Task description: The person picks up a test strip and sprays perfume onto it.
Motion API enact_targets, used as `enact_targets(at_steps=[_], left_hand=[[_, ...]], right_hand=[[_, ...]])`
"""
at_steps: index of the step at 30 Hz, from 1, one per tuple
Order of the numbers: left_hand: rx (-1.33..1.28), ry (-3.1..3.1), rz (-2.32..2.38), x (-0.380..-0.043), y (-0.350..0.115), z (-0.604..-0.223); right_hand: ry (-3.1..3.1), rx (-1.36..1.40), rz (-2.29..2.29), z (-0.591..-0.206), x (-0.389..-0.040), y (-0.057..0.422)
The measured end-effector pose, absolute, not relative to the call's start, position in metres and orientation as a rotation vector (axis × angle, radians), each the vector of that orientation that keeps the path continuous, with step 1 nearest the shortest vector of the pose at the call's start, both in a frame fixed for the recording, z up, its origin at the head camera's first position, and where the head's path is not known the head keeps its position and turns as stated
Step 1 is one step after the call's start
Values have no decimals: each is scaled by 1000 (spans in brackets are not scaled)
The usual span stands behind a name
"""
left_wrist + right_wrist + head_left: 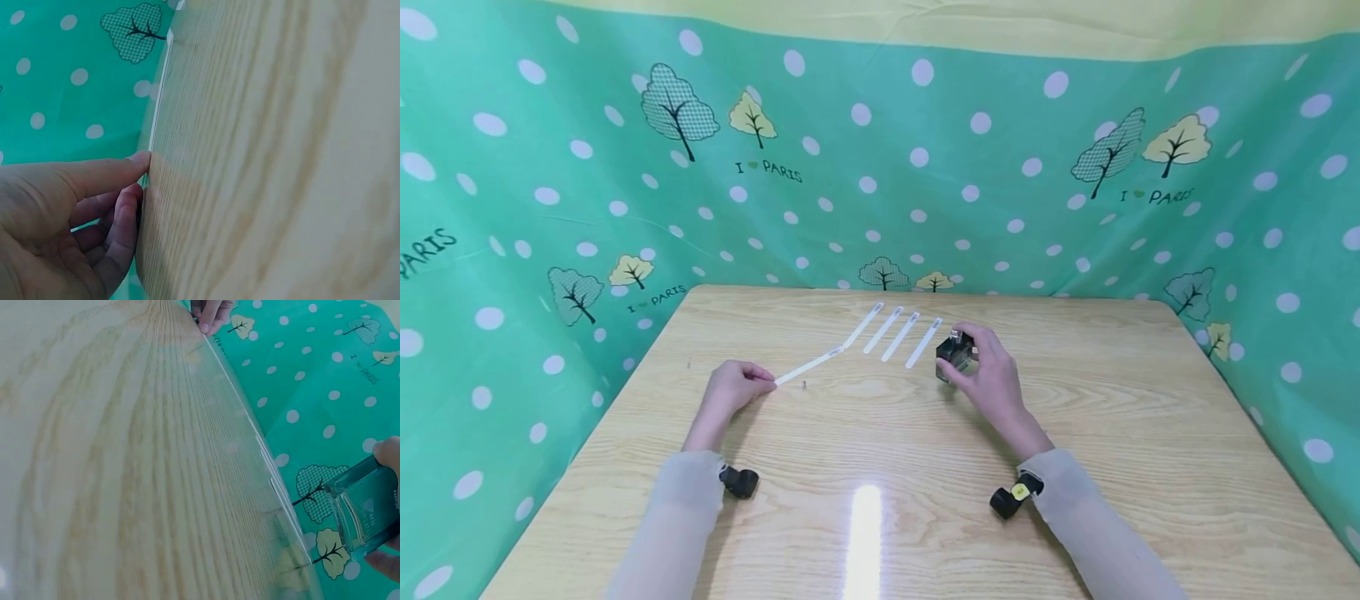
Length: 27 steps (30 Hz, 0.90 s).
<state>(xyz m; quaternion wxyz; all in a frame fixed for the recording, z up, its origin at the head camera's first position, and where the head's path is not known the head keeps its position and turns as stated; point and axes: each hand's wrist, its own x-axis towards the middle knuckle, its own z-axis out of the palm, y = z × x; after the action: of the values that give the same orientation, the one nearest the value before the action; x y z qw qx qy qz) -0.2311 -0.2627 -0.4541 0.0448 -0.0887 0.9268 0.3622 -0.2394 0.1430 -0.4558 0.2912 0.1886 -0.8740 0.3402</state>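
Note:
My left hand (735, 387) pinches the near end of a narrow white paper strip (808, 367) between thumb and finger, low over the table. The strip's far end, with small dark print, meets the near end of another white strip (862, 326) in the head view. In my right hand (997, 383) is a square glass perfume bottle (953, 348), gripped by its sides between thumb and fingers. The right wrist view shows the bottle's (362, 506) clear, thick base tilted, with the fingers (389, 456) at the right edge of the frame.
Several white strips (900, 337) with printed far ends lie side by side, slanted, between the hands. A tiny object (804, 385) sits near the held strip. Behind the wooden table (1075, 400) hangs a green dotted cloth (917, 117).

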Motion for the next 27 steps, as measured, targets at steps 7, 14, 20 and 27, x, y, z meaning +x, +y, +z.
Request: enact_targets(at_steps=[7,14,20,27], left_hand=[[-280,2810,1115,-233,-261,-455],[-291,2792,1160,-233,-262,-457],[-249,2833,1138,-232,-258,-458],[-272,2809,1109,-232,-256,-457]], right_hand=[[-2319,519,889,-456,-240,142],[-2321,531,890,-456,-240,140],[-2330,527,896,-455,-240,139],[-2353,512,904,-457,-240,138]])
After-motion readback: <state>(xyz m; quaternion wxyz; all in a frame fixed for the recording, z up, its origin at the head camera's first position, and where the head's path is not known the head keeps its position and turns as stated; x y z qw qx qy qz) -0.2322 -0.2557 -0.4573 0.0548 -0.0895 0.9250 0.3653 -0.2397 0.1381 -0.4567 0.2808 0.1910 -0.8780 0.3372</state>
